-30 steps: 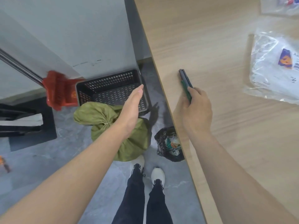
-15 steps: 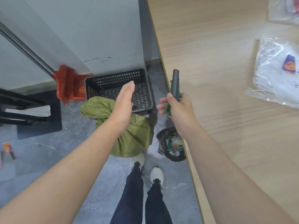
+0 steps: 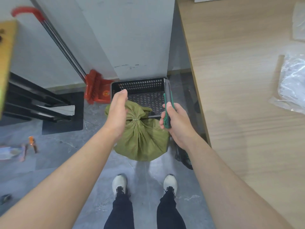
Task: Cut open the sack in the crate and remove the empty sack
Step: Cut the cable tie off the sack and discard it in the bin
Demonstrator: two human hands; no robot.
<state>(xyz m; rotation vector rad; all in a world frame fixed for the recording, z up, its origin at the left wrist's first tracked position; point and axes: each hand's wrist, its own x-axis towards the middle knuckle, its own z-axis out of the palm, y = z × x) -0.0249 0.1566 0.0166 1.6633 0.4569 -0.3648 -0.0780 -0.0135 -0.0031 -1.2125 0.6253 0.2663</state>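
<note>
Over sack (image 3: pixel 142 138) — right hand (image 3: pixel 176 123) brought knife (image 3: pixel 167 109) off table (image 3: pixel 239 96).

Bright, even indoor light, soft shadows, wide-angle bending and slight blur at the edges.

Sack (image 3: pixel 142 139) was matt olive woven fabric w/ a coarse weave, creased round the tied neck. Crate (image 3: pixel 140 86) – black moulded plastic, perforated, faint sheen. Knife (image 3: pixel 167 109) had a smooth green & black plastic body. Counter (image 3: pixel 239 80) looked like pale wood-grain laminate, matt. Bag (image 3: pixel 292 83) on it was clear plastic film, crinkled, glossy. Floor (image 3: pixel 57 154) – grey stone-look tile, smooth, slight gloss. Dustpan (image 3: pixel 102 96) was red plastic, its pole (image 3: pixel 62 47) shiny metal.
</note>
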